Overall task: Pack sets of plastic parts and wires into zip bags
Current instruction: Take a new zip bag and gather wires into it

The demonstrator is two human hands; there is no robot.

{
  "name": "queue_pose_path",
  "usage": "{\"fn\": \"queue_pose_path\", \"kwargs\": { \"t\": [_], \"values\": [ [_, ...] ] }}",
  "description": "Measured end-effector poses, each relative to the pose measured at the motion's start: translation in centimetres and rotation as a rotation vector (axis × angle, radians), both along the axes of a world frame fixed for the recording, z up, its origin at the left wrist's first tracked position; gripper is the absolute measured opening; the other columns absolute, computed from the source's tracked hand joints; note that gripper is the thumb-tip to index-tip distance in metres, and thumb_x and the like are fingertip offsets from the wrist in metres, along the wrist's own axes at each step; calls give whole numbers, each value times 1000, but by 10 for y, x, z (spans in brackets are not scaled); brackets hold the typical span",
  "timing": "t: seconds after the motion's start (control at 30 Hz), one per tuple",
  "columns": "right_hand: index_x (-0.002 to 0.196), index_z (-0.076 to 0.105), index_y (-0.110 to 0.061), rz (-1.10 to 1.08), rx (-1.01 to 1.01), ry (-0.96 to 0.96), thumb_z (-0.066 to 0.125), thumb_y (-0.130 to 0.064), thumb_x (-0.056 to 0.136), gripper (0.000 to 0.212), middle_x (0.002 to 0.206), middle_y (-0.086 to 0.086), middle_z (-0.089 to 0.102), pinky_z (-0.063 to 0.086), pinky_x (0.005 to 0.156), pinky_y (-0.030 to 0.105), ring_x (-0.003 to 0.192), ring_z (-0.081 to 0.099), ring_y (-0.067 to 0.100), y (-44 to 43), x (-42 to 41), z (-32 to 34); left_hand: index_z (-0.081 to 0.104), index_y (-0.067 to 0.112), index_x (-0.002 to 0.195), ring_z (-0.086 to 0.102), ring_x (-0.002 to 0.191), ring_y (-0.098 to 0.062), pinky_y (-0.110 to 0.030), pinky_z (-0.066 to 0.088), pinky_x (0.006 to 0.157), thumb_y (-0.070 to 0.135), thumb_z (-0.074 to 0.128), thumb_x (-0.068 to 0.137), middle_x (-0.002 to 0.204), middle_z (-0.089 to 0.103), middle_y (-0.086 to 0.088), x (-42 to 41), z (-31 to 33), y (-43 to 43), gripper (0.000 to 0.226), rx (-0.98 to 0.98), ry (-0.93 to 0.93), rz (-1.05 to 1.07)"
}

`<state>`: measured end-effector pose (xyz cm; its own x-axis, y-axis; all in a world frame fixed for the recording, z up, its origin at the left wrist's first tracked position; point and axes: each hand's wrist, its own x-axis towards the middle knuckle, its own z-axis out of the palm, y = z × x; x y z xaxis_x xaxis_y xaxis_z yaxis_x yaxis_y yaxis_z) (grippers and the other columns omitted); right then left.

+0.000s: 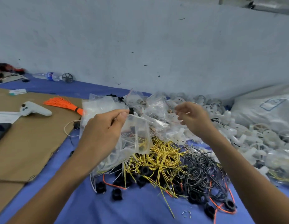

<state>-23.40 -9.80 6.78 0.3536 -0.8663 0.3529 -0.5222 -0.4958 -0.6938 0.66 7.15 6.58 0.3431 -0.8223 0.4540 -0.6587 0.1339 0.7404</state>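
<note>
Two bare forearms reach in from the lower corners over a blue-covered counter (137, 207) strewn with loose black plastic parts (116, 194), thin orange leads and, at the middle, a tangle of yellow wires (163, 156) beside a coil of black wires (202, 172). The left hand (105, 131) is raised above the heap, wrist bent, its thumb and forefinger pressed together on the upper edge of a clear zip bag (138, 133), which hangs down over the yellow wires; a small black piece (131, 110) shows at its fingertips. The right hand (194, 118) is lifted level with it, a gap between the two, fingers loosely curled toward the bag; whether it holds anything cannot be told. Behind the hands lies a pile of further clear bags (156, 105), and to the right a bank of white plastic parts (237, 133) against a white sack (262, 109). At left, a cardboard sheet (27, 139) carries an orange wire bundle (63, 103) and a white controller (35, 109). A water bottle (51, 76) lies at the foot of the pale wall (140, 38).
</note>
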Motion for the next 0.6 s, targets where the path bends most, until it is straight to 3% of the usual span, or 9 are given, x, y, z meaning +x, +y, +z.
{"fn": "queue_pose_path", "kwargs": {
  "t": [0.07, 0.17, 0.23, 0.3, 0.47, 0.53, 0.6],
  "values": [
    [109, 67, -21, -190, -32, 258, 53, -11, 97, 22, 113, -1, 69, 52, 76, 27, 90, 64, 13, -36, -16, -24, 70, 33, 117, 41, 40, -5, -28, 38, 48, 41, 47, 100, 41, 40, 11, -1, -1, 1, 30, -4, 9, -11],
    [125, 61, -19, -231, 61, 619, 54, -16, 95, 31, 130, 8, 60, 50, 94, 38, 110, 60, 23, -65, -27, -58, 70, 34, 117, 36, 35, -5, -15, 32, 41, 42, 47, 100, 39, 35, 10, 0, -3, 4, 30, -12, 13, -23],
    [134, 54, -21, -198, 106, 739, 56, -25, 96, 38, 132, 11, 59, 47, 98, 37, 116, 57, 27, -72, -26, -74, 70, 33, 117, 35, 35, -5, -13, 32, 41, 41, 47, 100, 39, 34, 10, -1, -4, 4, 30, -16, 14, -34],
    [134, 53, -19, -187, 113, 731, 56, -28, 97, 39, 128, 10, 61, 48, 97, 39, 113, 59, 27, -74, -22, -86, 70, 33, 116, 35, 36, -5, -15, 33, 44, 42, 46, 99, 39, 34, 10, -1, -5, 3, 30, -15, 4, -39],
    [102, 62, -9, -265, 95, 749, 50, -20, 96, 17, 101, 10, 67, 48, 74, 33, 92, 62, 28, -79, -28, -81, 70, 35, 113, 34, 37, -6, -14, 33, 44, 45, 46, 97, 39, 32, 9, 1, -7, 4, 31, -20, 0, -55],
    [78, 56, -10, -318, 32, 776, 48, -21, 91, 19, 73, 6, 60, 40, 59, 30, 68, 56, 25, -75, -34, -66, 71, 34, 113, 35, 35, -5, -10, 31, 42, 44, 47, 98, 37, 33, 9, 0, -7, 3, 30, -21, 3, -61],
    [68, 51, -10, -346, -24, 734, 51, -25, 91, 27, 59, 2, 50, 32, 51, 27, 53, 43, 20, -65, -38, -47, 70, 35, 113, 34, 32, -5, -9, 29, 39, 43, 47, 98, 36, 33, 8, -1, -9, 1, 29, -23, 6, -71]
  ]
}}
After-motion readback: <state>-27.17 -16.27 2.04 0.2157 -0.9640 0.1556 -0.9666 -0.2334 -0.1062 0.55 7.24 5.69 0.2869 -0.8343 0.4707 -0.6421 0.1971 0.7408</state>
